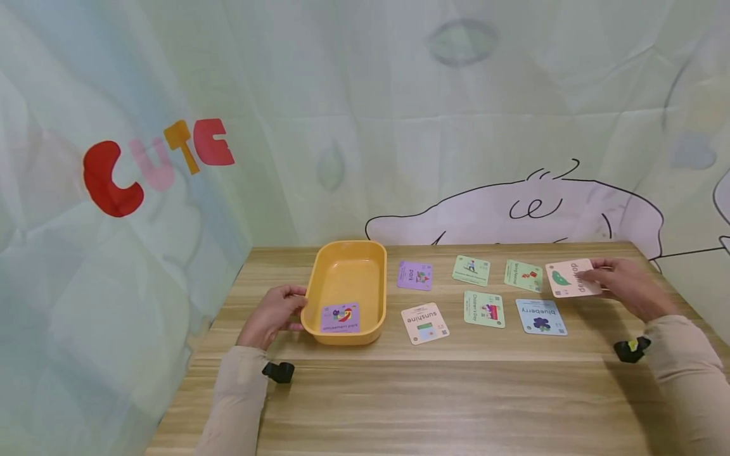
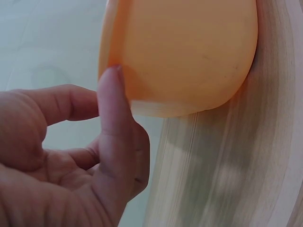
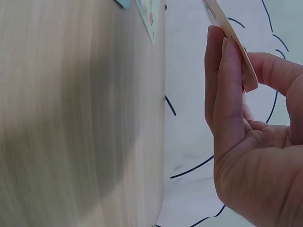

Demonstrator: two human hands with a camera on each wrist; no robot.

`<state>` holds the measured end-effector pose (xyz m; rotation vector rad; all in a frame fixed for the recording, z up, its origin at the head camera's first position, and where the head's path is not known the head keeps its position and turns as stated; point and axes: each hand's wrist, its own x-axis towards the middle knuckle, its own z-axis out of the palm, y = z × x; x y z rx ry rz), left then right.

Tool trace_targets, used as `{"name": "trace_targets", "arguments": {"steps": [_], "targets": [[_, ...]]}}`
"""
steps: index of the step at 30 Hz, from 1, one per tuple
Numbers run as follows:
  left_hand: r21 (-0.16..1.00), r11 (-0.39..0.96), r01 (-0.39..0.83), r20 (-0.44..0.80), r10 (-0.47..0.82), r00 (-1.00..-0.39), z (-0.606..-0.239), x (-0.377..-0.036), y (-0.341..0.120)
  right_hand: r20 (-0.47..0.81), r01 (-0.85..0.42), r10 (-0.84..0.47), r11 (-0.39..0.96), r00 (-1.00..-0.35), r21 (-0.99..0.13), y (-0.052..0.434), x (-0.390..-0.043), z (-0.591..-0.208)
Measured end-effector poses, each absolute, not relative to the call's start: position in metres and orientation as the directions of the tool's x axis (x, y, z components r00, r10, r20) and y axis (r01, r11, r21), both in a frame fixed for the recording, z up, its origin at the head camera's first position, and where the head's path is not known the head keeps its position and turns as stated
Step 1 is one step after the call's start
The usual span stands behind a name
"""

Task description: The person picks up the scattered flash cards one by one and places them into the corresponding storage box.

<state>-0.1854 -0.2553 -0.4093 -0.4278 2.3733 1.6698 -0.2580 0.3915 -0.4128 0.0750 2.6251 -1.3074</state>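
Fingers [image 1: 599, 269] pinching thin square card [image 1: 572, 277], left hand [image 1: 274, 315] touching smooth orange tray [image 1: 345, 253]

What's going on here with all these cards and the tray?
A person sits at a wooden table. Their right hand pinches a pale card with a green picture, lifted off the table at its far right. Their left hand rests against the side of a yellow tray, which already holds one purple card. Six more cards lie face up between the hands, among them ones reading sunshine, blueberry and park.
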Motion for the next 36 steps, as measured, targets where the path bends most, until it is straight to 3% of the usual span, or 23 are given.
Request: {"name": "trace_targets", "arguments": {"steps": [20,36], "targets": [[0.878,0.318,-0.357,-0.338,-0.115,-0.934,-0.405,-0.183,-0.254,-0.156,0.07,-0.083,0.629,-0.984,-0.774,0.37,-0.252,-0.407],[0.877,0.32,-0.359,-0.338,-0.12,-0.933,-0.405,-0.184,-0.253,-0.191,0.101,-0.073,0.637,-0.979,-0.764,0.354,-0.247,-0.403]]}}
